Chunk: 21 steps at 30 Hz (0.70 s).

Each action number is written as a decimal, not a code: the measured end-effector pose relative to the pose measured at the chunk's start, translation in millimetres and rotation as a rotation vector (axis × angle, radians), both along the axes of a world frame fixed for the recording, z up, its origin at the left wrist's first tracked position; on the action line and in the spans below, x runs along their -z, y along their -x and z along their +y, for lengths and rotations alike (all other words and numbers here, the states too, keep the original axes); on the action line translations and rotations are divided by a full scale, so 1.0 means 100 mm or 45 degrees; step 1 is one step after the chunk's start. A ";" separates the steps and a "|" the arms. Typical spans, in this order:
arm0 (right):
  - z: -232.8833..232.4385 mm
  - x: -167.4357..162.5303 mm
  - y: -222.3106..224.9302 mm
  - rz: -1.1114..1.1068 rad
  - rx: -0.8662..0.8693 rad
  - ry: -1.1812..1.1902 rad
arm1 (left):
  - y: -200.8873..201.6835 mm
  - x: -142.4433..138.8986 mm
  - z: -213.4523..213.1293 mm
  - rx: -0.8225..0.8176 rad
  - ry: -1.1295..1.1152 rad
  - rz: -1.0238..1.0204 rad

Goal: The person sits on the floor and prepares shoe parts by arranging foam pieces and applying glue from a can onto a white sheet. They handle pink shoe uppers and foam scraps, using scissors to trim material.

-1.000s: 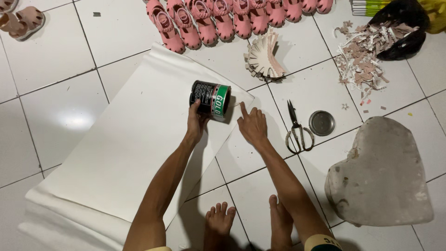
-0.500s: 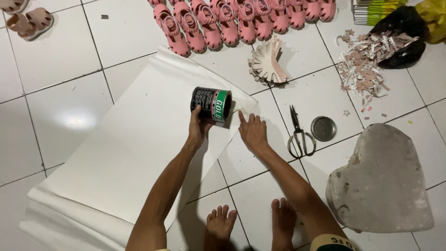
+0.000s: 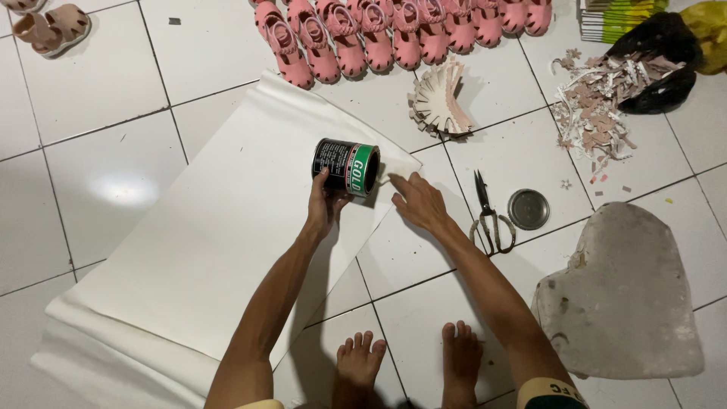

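- Our left hand (image 3: 324, 206) grips a black and green tin (image 3: 347, 167), tipped on its side over the far right corner of the white sheet (image 3: 204, 227)
- Our right hand (image 3: 419, 201) lies open, flat on that corner
- The tin's lid (image 3: 528, 209) lies off to the right beside scissors (image 3: 488, 212)
- We judge spreading barely begun: the sheet looks bare

Tin can (image 3: 347, 167): metal, glossy printed wrap. White sheet (image 3: 204, 242): matt, smooth, paper-like. Floor tiles (image 3: 98, 91): glazed ceramic, glare spot. Round lid (image 3: 528, 209), at 3 o'clock from the can: dull metal. Scissors (image 3: 490, 212): metal. Sandals (image 3: 394, 34), 12 o'clock: smooth pink plastic. Heart-shaped slab (image 3: 625, 295): rough, stained grey.
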State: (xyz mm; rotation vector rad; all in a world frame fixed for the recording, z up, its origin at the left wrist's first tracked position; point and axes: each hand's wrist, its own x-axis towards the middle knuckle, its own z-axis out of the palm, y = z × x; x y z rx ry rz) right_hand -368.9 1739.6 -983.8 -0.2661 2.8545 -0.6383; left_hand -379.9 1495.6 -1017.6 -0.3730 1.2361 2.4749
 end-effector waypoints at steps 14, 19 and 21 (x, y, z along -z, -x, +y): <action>0.04 0.33 0.15 -0.480 0.120 0.849 | 0.09 -0.03 0.06 -0.035 0.316 -0.048; 0.22 0.23 0.17 -0.156 0.242 0.499 | 0.10 -0.01 -0.02 -0.142 0.277 -0.088; 0.17 0.23 0.16 0.178 0.087 0.029 | 0.07 0.00 -0.05 -0.147 0.288 -0.104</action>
